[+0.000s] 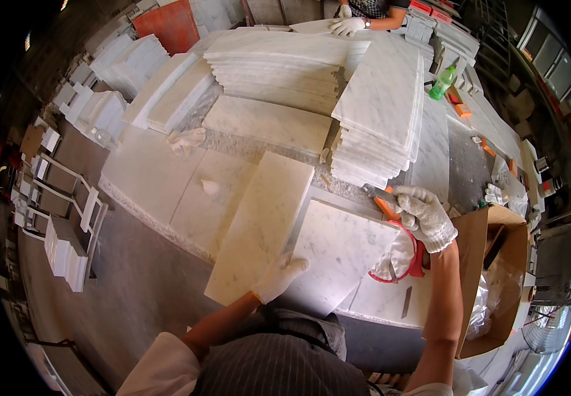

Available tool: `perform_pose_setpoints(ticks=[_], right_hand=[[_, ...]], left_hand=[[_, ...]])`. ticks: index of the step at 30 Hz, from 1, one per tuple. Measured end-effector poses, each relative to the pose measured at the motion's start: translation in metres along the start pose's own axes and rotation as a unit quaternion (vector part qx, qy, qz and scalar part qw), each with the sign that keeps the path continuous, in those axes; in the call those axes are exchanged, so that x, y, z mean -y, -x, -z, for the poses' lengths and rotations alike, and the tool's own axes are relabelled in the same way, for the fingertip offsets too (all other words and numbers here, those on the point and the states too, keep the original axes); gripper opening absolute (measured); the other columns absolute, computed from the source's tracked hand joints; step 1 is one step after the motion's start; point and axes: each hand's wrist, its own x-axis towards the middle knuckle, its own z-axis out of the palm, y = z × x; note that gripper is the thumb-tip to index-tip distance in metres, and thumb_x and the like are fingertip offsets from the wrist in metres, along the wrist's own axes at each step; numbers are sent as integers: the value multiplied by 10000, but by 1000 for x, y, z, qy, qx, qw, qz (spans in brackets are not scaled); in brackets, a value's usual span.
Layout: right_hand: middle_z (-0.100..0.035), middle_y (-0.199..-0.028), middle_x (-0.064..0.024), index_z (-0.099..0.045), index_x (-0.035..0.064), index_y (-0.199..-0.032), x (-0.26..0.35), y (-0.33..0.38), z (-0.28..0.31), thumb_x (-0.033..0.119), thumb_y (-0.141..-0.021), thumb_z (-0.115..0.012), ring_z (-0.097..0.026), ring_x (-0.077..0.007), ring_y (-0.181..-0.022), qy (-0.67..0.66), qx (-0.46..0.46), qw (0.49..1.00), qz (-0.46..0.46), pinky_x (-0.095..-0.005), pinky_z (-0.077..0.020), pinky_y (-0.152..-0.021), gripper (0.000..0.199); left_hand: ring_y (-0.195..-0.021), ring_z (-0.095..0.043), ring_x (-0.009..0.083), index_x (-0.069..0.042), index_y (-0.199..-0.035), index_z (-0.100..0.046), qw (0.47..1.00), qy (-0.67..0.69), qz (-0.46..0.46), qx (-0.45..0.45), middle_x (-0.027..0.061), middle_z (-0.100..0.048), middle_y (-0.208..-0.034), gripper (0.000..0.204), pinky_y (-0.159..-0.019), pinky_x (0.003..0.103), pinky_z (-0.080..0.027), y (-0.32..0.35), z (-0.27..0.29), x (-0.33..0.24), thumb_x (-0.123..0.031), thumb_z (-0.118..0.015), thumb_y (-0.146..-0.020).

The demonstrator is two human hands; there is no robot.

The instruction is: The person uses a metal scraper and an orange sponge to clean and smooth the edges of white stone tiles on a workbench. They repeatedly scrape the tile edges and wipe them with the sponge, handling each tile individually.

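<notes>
My left hand (282, 277), in a white glove, lies with its thumb apart from the fingers at the near ends of two marble slabs. A creamy slab (265, 218) is under and beside it, tilted toward the left. To its right lies a whiter grey-veined slab (338, 247). My right hand (427, 218), also gloved, is raised over the right side of the table, its fingers pinched on a narrow, flat grey blade-like piece (374, 192). Below that hand sits a red-rimmed round container (372, 275) with white material inside. An orange object (388, 206) is partly hidden by the fingers.
Stacked marble slabs (381, 105) stand ahead, with another stack (272, 66) farther back. A flat metal strip (407, 302) lies near the front edge. A cardboard box (470, 277) is at right, a green bottle (442, 83) beyond. Another person's gloved hand (348, 26) works across the table.
</notes>
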Motion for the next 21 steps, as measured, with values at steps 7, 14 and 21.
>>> perform_pose_setpoints(ticks=[7,14,21], right_hand=[[-626,-805,-68,-615,-67,-1115,18,-42,-38,117,-878,-678,-423,-53,-498,13,134,986,-101,-205,-335,-437,307],[-600,-778,-37,-642,-27,-1087,21,-51,-64,129,-872,-690,-415,-42,-506,44,184,971,-147,-190,-293,-409,269],[-597,-756,-8,-706,21,-1026,20,-50,-75,200,-838,-730,-430,-57,-593,124,167,968,-140,-215,-342,-499,261]], left_hand=[[-942,-579,131,6,-1048,-638,999,-26,26,-2,64,-655,-974,284,-858,292,-451,-4,3,17,-245,-614,-918],[-899,-585,109,0,-1029,-649,999,15,4,38,42,-663,-937,235,-831,276,-454,-13,6,51,-203,-622,-913],[-880,-574,94,7,-1034,-644,999,19,9,25,27,-652,-923,222,-809,268,-455,-9,4,42,-178,-616,-915]])
